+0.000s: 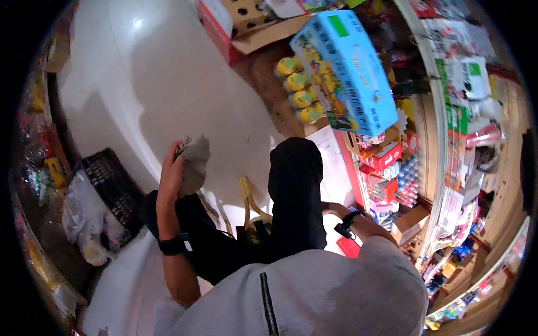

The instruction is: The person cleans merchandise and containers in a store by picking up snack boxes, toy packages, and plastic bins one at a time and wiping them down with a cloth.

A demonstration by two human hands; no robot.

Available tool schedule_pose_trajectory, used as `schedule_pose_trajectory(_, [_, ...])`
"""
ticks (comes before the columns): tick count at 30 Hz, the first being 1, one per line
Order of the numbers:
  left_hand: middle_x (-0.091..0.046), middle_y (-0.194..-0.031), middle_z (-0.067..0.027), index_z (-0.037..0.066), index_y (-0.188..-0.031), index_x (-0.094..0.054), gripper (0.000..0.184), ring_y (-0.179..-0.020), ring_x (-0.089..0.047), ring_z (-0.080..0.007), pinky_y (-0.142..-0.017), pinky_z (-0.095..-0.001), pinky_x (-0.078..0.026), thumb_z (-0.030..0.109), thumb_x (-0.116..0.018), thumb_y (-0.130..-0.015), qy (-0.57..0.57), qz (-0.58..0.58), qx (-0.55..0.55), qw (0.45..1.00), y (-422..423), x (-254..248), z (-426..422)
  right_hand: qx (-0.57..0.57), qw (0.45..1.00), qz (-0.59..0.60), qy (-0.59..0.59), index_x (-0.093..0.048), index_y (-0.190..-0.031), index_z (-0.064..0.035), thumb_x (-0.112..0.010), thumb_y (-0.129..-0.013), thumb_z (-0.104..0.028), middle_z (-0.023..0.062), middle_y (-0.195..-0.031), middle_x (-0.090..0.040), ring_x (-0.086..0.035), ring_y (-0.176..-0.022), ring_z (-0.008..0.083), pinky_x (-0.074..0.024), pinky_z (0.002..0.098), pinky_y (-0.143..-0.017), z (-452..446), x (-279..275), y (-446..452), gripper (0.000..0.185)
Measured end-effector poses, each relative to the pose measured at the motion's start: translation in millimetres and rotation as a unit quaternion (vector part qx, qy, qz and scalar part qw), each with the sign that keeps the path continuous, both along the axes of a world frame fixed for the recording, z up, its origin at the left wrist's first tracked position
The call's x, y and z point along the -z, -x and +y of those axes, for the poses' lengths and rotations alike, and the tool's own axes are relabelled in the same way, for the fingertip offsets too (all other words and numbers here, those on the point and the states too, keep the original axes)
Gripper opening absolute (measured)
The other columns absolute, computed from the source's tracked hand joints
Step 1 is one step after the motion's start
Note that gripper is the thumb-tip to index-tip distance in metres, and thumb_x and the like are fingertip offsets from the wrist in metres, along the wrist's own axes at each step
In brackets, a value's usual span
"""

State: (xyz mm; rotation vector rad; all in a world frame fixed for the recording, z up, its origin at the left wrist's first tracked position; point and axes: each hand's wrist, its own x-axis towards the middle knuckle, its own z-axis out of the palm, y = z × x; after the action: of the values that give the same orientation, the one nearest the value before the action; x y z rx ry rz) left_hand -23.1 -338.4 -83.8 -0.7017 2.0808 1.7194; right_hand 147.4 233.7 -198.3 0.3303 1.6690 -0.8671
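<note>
My left hand (172,165) is closed round a crumpled grey cloth (195,162), raised over the floor to the left of my legs. A dark band sits on that wrist. My right hand (329,208) reaches behind my right knee, which hides its fingers, so what it touches cannot be made out. Close to it are the lower shelf and a red item (349,246). Beneath me, partly covered by my legs, is a yellowish curved frame (246,196).
Stocked shelves (428,84) line the right side. A blue carton (353,73) stands ahead, beside yellow-topped bottles (301,89). An open cardboard box (269,33) is farther forward. On the left are a black crate (112,187) and clear plastic bags (87,215).
</note>
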Motion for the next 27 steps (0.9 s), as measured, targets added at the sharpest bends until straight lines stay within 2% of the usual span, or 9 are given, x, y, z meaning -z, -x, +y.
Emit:
schedule_pose_trajectory(6, [-0.063,-0.111,-0.0106,-0.002,-0.124,-0.055,0.045,-0.1,-0.059,-0.0217,-0.087,-0.0309,-0.045,0.024,-0.055,-0.087,-0.079,-0.009,0.001,0.997,-5.1,30.0,23.5,-0.015,0.982,0.187,-0.03,-0.062,-0.078,0.0041,-0.066,-0.09,-0.027,0.0088,-0.066,-0.061,-0.063,-0.058,0.0202,-0.0535,0.0337,-0.054,33.6,66.9,45.3,0.033])
schedule_pose_trajectory(8, [-0.067,-0.099,-0.0193,-0.003,-0.109,-0.063,0.048,-0.093,-0.065,-0.0302,-0.08,-0.0369,-0.049,0.035,-0.065,-0.08,0.238,-0.001,0.111,0.965,-4.2,13.9,66.5,-0.173,0.943,0.274,-0.076,-0.062,-0.083,0.0007,-0.067,-0.089,-0.027,0.0091,-0.071,-0.061,-0.063,-0.059,0.0206,-0.054,0.0345,-0.054,34.3,78.2,86.4,0.029])
schedule_pose_trajectory(10, [-0.067,-0.093,-0.0224,-0.004,-0.1,-0.064,0.049,-0.089,-0.065,-0.0347,-0.077,-0.04,-0.05,0.039,-0.068,-0.077,0.276,-0.011,0.16,0.948,-16.9,-33.1,95.1,-0.055,0.958,0.281,-0.015,-0.062,-0.099,-0.0026,-0.066,-0.09,-0.028,0.0088,-0.084,-0.062,-0.064,-0.067,0.0207,-0.0548,0.0342,-0.058,11.4,54.3,85.4,0.027])
schedule_pose_trajectory(11, [-0.066,-0.086,-0.0255,-0.005,-0.092,-0.065,0.051,-0.084,-0.066,-0.0392,-0.073,-0.0431,-0.051,0.042,-0.07,-0.074,0.305,0.002,0.198,0.931,-4.8,-54.9,105.4,0.167,0.954,0.245,0.04,-0.06,-0.109,-0.0043,-0.065,-0.09,-0.027,0.0083,-0.091,-0.063,-0.065,-0.073,0.0206,-0.0552,0.034,-0.062,-1.9,33.8,106.8,0.03])
schedule_pose_trajectory(14, [-0.065,-0.078,-0.0243,-0.005,-0.083,-0.064,0.044,-0.077,-0.065,-0.041,-0.069,-0.045,-0.051,0.038,-0.071,-0.073,0.413,0.099,0.169,0.89,4.8,-75.1,119.3,0.239,0.93,0.263,0.098,-0.047,-0.129,-0.0056,-0.066,-0.089,-0.03,0.0086,-0.108,-0.06,-0.062,-0.09,0.0189,-0.0546,0.0342,-0.072,-22.0,20.4,156.4,0.05])
schedule_pose_trajectory(18, [-0.067,-0.089,-0.0242,-0.001,-0.096,-0.065,0.037,-0.086,-0.065,-0.0399,-0.073,-0.0446,-0.051,0.026,-0.073,-0.072,0.428,0.147,0.179,0.874,29.8,-66.7,115.0,0.283,0.9,0.325,0.057,-0.038,-0.137,-0.0068,-0.068,-0.088,-0.033,0.0121,-0.118,-0.055,-0.06,-0.094,0.018,-0.0534,0.0334,-0.074,-43.3,24.0,202.8,0.064])
schedule_pose_trajectory(25, [-0.068,-0.098,-0.0211,0.004,-0.118,-0.06,0.045,-0.093,-0.065,-0.0382,-0.082,-0.0432,-0.051,0.019,-0.066,-0.076,0.353,0.215,0.224,0.883,117.2,-24.5,119.4,0.343,0.832,0.436,-0.014,-0.024,-0.143,-0.0089,-0.067,-0.086,-0.024,0.0144,-0.128,-0.045,-0.055,-0.067,0.0153,-0.0464,0.029,-0.05,-62.9,28.7,239.7,0.073])
schedule_pose_trajectory(26, [-0.067,-0.102,-0.0212,0.005,-0.122,-0.059,0.047,-0.096,-0.064,-0.0377,-0.084,-0.0429,-0.05,0.017,-0.065,-0.077,0.338,0.204,0.249,0.884,133.9,-14.2,118.9,0.369,0.844,0.39,-0.02,-0.025,-0.141,-0.0063,-0.066,-0.086,-0.017,0.0131,-0.123,-0.049,-0.053,-0.09,0.0191,-0.0439,0.0299,-0.073,-66.0,19.6,242.8,0.069])
schedule_pose_trajectory(27, [-0.067,-0.105,-0.0213,0.006,-0.126,-0.057,0.049,-0.099,-0.063,-0.0372,-0.087,-0.0425,-0.049,0.016,-0.063,-0.078,0.322,0.192,0.273,0.886,145.0,-7.1,118.7,0.386,0.835,0.391,-0.011,-0.026,-0.14,-0.0053,-0.065,-0.086,-0.014,0.0129,-0.122,-0.05,-0.052,-0.099,0.0206,-0.0428,0.0304,-0.081,-68.2,22.3,244.4,0.067])
